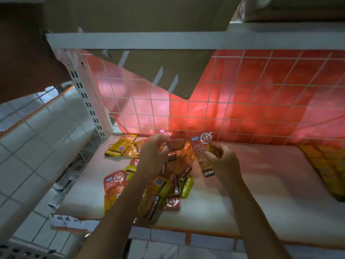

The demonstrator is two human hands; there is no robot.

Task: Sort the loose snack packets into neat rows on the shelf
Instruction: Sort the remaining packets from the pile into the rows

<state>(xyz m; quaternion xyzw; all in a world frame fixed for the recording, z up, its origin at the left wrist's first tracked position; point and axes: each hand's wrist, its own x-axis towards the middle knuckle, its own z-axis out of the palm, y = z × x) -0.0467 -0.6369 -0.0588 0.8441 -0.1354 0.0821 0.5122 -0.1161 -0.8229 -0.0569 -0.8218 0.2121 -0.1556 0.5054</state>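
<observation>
White shelf (257, 187): packet pile (169, 186) beneath; left grip (153, 152) pinches brown packet (177, 143), right grip (223, 161) clasps red packet (202, 153).

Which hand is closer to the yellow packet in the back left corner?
Left. Left hand, holding a dark packet, is just right of the yellow packet; right hand, holding a red packet, is farther right.

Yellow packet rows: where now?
Head view: yellow packet rows lie far right on the shelf, beyond the right hand, apart from the loose pile near the left hand.
</observation>
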